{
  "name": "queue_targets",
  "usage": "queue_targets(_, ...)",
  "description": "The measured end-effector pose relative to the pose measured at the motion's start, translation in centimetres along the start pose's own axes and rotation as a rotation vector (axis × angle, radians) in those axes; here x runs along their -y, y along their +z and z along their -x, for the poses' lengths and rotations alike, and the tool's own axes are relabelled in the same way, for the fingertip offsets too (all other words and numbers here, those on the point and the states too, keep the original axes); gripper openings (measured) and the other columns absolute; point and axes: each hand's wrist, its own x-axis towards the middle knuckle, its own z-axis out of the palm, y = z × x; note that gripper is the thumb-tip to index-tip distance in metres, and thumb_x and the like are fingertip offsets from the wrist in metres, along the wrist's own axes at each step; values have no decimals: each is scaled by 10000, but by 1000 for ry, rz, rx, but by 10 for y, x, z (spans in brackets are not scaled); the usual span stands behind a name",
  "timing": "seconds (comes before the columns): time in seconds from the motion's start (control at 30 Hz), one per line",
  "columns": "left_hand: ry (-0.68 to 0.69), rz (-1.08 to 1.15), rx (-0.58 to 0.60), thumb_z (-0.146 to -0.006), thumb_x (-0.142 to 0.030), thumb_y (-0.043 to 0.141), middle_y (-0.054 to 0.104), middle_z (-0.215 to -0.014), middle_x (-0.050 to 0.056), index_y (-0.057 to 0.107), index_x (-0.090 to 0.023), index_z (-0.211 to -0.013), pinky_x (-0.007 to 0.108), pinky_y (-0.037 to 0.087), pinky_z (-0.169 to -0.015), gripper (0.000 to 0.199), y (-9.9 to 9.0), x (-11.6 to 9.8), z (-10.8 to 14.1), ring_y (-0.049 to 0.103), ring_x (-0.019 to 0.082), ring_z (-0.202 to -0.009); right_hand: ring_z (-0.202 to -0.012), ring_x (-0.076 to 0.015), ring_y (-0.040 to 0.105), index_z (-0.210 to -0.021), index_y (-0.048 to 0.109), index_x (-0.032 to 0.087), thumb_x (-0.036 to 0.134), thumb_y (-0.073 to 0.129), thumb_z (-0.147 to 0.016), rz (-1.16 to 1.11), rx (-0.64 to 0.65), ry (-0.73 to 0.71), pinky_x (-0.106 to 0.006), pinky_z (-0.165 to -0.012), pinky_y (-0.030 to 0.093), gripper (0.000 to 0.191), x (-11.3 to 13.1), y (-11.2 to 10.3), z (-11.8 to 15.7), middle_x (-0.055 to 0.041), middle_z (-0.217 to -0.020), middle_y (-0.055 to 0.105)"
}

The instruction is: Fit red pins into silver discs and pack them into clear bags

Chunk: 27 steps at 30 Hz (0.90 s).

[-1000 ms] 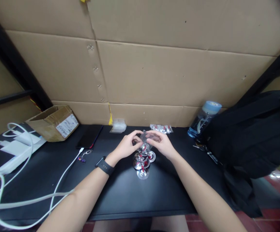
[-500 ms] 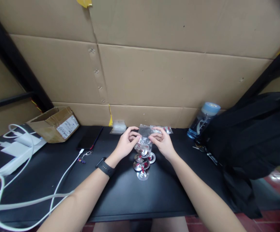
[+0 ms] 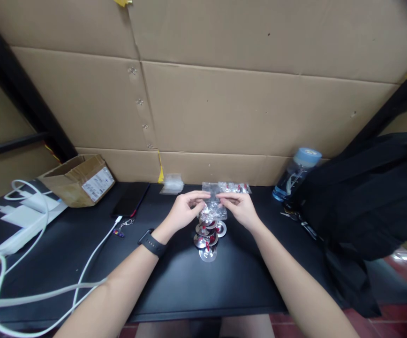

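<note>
A clear plastic bag [image 3: 213,212] is stretched between my two hands over the table. My left hand [image 3: 189,206] pinches its left side, with a dark watch on that wrist. On the other side my right hand [image 3: 237,206] has its fingertips closed on the bag's right part. Just below and partly under the bag lie several shiny metal discs with red loops, small finger cymbals [image 3: 207,241], overlapping in a loose column. Behind my right hand is a clear packet [image 3: 234,188] with red and silver pieces inside.
A stack of clear bags [image 3: 172,184] lies at the back of the black table [image 3: 189,291]. Leftward are a phone [image 3: 130,199], a cardboard box [image 3: 80,180] and white cables [image 3: 45,225]. A water bottle [image 3: 296,173] and a black backpack [image 3: 361,197] stand on the right.
The clear bag has come lower and looks flatter, covering the upper cymbals more. The fingers of both hands have straightened and shifted slightly downward along it.
</note>
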Motion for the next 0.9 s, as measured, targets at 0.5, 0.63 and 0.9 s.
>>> queue_targets(0.5,404,-835,215,-795,-389,800,606,-1379,118,595,-258,-1333,465,403,-1025,591,-1,-25,11,540,332,-1260,-726,-215,762,-1459,563,207,381,765,-831,151,-31,32,-381,-744,643,682,-5,-3,0,-102,-1085,773)
queue_targets(0.63,467,-1005,163,-981,-181,545,711,-1154,92,661,-225,-1187,391,401,-869,240,10,-12,11,627,241,-1032,-717,-170,747,-1454,538,231,379,757,-837,70,29,15,-334,-724,635,671,-5,6,3,-128,-1303,683)
queue_targets(0.9,385,-1103,-176,-981,-185,511,751,-1087,82,716,-230,-1008,407,378,-915,212,-50,4,-1,651,237,-1026,-879,-184,743,-1432,448,276,374,666,-900,207,-18,-94,-322,-744,607,583,-9,7,3,-139,-1500,478)
